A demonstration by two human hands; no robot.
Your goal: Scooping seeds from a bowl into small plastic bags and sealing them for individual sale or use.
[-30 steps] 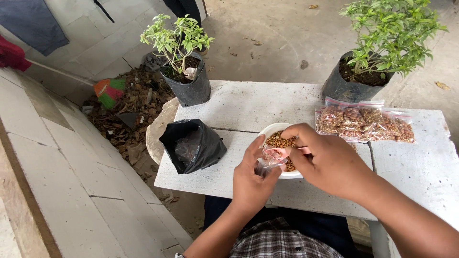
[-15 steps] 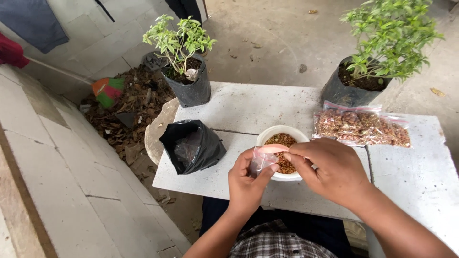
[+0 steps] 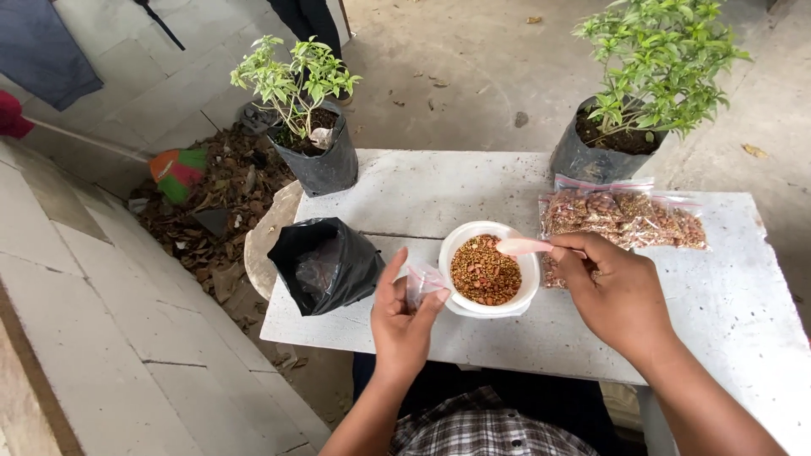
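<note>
Bowl [image 3: 530, 283] between empty bag [image 3: 325, 263] and packets [image 3: 625, 218]

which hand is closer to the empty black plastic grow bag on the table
Left. The left hand, pinching a small clear plastic bag, sits just right of the empty black plastic grow bag; the right hand is beyond the white bowl.

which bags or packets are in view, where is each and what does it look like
Small clear bag: pinched in left hand, beside the white bowl.
Clear zip bags of brown granules: table's far right, flat, pink-edged.
Empty black bag: table's left, open, crumpled.
No labels, signs or screens.
</note>
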